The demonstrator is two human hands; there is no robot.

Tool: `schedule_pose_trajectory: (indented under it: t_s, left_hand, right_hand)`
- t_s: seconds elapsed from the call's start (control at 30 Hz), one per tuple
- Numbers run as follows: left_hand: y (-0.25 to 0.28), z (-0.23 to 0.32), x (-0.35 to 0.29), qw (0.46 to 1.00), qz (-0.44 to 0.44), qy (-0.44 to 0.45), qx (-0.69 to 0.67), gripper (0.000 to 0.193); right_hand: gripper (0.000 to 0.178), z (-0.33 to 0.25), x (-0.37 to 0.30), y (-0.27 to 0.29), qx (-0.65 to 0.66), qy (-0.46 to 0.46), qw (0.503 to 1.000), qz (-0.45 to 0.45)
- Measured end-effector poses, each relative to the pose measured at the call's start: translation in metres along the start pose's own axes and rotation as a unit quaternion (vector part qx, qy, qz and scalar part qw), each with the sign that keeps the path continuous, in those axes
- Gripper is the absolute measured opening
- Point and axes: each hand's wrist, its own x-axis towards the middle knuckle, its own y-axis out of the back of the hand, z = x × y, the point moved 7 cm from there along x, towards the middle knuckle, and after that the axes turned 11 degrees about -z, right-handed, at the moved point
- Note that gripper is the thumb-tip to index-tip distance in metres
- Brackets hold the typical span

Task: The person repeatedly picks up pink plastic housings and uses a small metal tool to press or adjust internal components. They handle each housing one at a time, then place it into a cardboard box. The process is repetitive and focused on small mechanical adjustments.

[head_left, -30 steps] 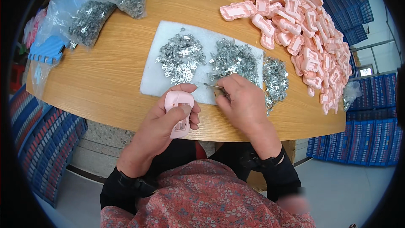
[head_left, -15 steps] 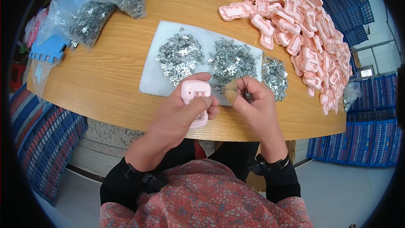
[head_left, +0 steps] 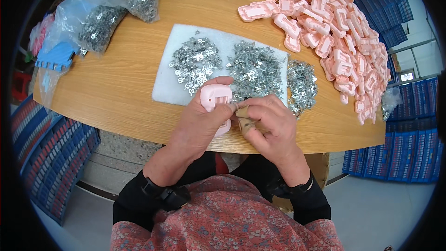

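Holding pink casing (head_left: 213,94) in closed L hand (head_left: 193,125), thumb across its front, above near side of wood table (head_left: 121,83), by near edge of white foam pad (head_left: 161,81). Curled in tight at casing's R edge w/ R hand (head_left: 274,123), brown wraps (head_left: 245,124) on digits; can't tell if pinching a part btwn tips. Beyond: two heaps of metal clips (head_left: 197,60) on pad, third heap (head_left: 302,88) just R, pile of pink casings (head_left: 320,27) far R, clear bags of metal pcs (head_left: 100,25) upper L.
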Motion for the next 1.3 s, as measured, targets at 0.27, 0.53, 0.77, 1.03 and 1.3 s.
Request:
schedule_pose_trajectory:
  t_s: [0.27, 0.53, 0.77, 1.03, 1.3]
  left_hand:
    - [-0.005, 0.006, 0.002, 0.989, -0.02, -0.013, 0.147, 0.047]
    - [-0.012, 0.001, -0.001, 0.994, -0.046, 0.029, 0.095, 0.045]
    - [-0.008, -0.012, 0.001, 0.981, -0.077, 0.103, -0.145, 0.055]
    - [-0.015, -0.021, 0.001, 0.974, -0.112, 0.134, -0.145, 0.062]
    - [-0.024, -0.026, 0.002, 0.976, -0.107, 0.141, -0.126, 0.063]
  right_hand:
    - [0.017, 0.039, -0.01, -0.009, 0.253, -0.248, 0.935, -0.031]
    - [0.011, 0.051, -0.018, -0.019, 0.346, -0.285, 0.892, -0.048]
    - [0.009, 0.04, -0.028, -0.006, 0.375, -0.271, 0.886, 0.02]
    - [0.005, 0.038, -0.04, 0.0, 0.337, -0.224, 0.914, 0.006]
    - [0.011, 0.028, -0.038, 0.003, 0.296, -0.197, 0.933, 0.051]
